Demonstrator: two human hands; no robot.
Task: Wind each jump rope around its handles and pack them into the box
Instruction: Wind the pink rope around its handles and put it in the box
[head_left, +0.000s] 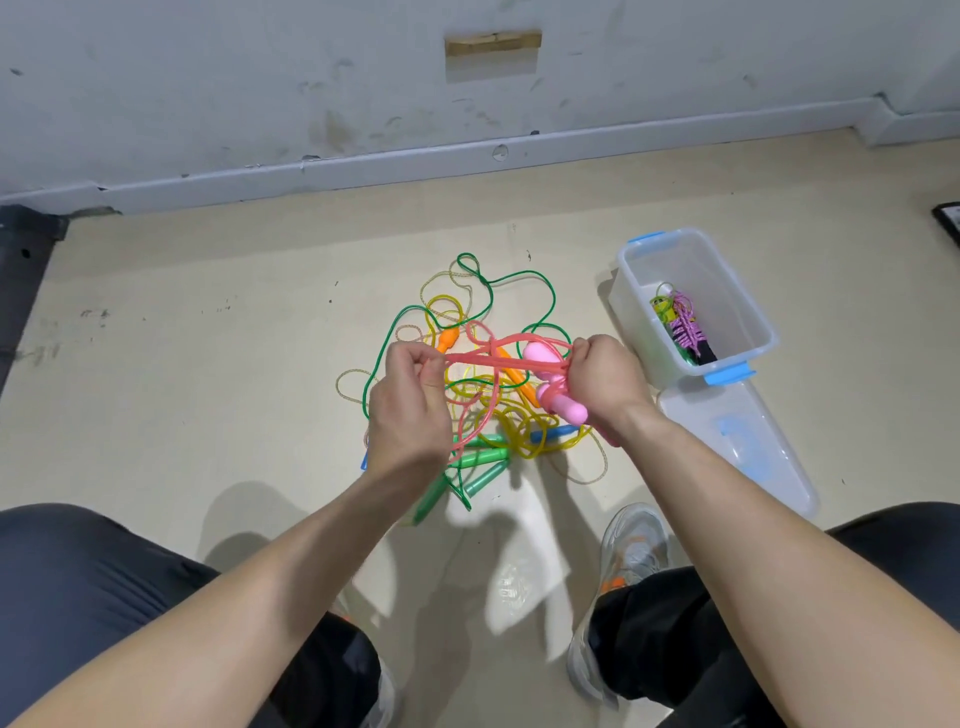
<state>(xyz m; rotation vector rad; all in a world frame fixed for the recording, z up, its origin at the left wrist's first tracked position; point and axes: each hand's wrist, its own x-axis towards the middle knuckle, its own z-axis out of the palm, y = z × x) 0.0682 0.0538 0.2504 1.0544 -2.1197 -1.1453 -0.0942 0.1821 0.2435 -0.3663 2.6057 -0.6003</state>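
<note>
My right hand (602, 379) grips the two pink handles (563, 402) of a pink jump rope, held together above the floor. My left hand (410, 395) pinches the pink cord (483, 358), which stretches taut between both hands and hangs in a loop below. Under my hands lies a tangled pile of ropes (478, 332): green cord, yellow cord, green handles (478, 460), orange handles (447, 340) and a blue handle (553, 432). The clear plastic box (644, 260) with blue latches stands to the right and holds a wound rope bundle (683, 327).
The box's clear lid (737, 447) lies flat on the floor in front of the box. My knees and grey shoes (631, 540) frame the bottom of the view. A wall with a baseboard runs along the back. A dark object (948, 221) sits at the far right edge.
</note>
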